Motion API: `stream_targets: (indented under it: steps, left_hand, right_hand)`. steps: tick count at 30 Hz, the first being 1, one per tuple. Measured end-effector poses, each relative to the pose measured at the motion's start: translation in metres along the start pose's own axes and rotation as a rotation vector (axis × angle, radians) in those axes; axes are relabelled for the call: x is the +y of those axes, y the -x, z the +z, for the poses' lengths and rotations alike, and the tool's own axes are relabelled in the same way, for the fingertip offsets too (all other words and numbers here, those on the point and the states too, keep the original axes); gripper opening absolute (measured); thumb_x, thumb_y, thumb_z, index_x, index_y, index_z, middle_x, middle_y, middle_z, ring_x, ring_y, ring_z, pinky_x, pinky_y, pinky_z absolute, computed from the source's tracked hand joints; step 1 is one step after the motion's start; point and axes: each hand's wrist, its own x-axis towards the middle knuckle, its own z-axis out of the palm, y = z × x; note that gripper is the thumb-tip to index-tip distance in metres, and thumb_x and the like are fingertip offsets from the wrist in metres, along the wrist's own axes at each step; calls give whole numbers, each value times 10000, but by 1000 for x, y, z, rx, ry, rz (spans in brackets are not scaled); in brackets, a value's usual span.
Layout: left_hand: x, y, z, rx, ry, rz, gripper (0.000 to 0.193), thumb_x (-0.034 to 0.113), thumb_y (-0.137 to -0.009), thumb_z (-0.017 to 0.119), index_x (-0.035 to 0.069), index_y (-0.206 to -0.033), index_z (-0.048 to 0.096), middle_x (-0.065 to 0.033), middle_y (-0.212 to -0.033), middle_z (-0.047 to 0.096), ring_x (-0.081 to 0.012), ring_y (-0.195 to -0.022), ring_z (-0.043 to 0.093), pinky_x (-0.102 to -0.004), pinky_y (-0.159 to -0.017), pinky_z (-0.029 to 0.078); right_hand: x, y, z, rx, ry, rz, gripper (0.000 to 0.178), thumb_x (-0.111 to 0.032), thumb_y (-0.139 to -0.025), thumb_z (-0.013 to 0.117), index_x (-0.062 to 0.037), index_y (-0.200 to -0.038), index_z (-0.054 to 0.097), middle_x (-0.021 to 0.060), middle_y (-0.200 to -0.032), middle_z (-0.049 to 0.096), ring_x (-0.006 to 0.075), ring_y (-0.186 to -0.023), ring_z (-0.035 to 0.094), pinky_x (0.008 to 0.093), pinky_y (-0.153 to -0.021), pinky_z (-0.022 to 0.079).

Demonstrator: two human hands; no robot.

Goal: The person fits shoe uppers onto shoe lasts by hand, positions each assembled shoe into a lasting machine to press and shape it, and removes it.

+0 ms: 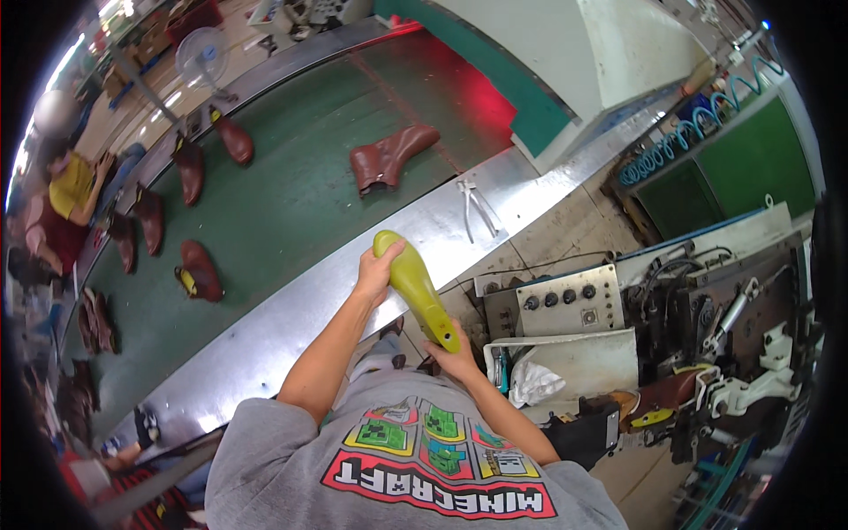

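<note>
A yellow-green shoe last (413,281) is held up in front of my body, over the metal edge of the conveyor. My left hand (376,272) is closed around its upper end, thumb across the top. My right hand (455,355) grips the lower end, beside a small dark hole; part of its fingers is hidden behind the last. Beyond my hands a brown leather boot (389,159) lies on its side on the green belt. Metal pincers (475,210) rest on the bare metal edge, to the right of the last.
The green conveyor belt (291,177) carries several brown boots, among them a boot (200,270) at left. A white machine housing (640,53) glows red at the belt's far end. On my right stand a control panel (570,299) and a machine with metal arms (751,389). A person in yellow (72,187) sits across the belt.
</note>
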Motion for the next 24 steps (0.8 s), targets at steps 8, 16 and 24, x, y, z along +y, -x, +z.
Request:
stream_targets:
  steps: [8,16,24]
  left_hand:
    - [-57,-85,-50,33,-330,-203,470,384,-987,811,-13,-1222,716,-111,-1116,758,-211,-988,743,-381,-857,624]
    - [-58,-99,-89,-91,-815,-176,325,352,-992,816,36,-998,742,13,-727,640,-75,-549,520,-263,-483,379]
    - [-99,-91,-107,36,-857,138,801,494,-943,851,-43,-1444,531,-81,-944,690,-126,-666,595,-297,-547,458]
  right_hand:
    - [104,-45,37,-29,-94,292,717,-229,-836,806,-76,-1473,514,189,-1204,723,303,-1110,717,417,-939,569]
    - [-7,40,-35,233,348,334,574,-123,-874,722,-71,-1431,597,221,-1253,721,400,-1171,710,499,-968,579]
    - [-116,271,-284,1638,834,221,380,-199,-969,747,-54,-1314,686,157,-1210,724,307,-837,716,418,-764,580]
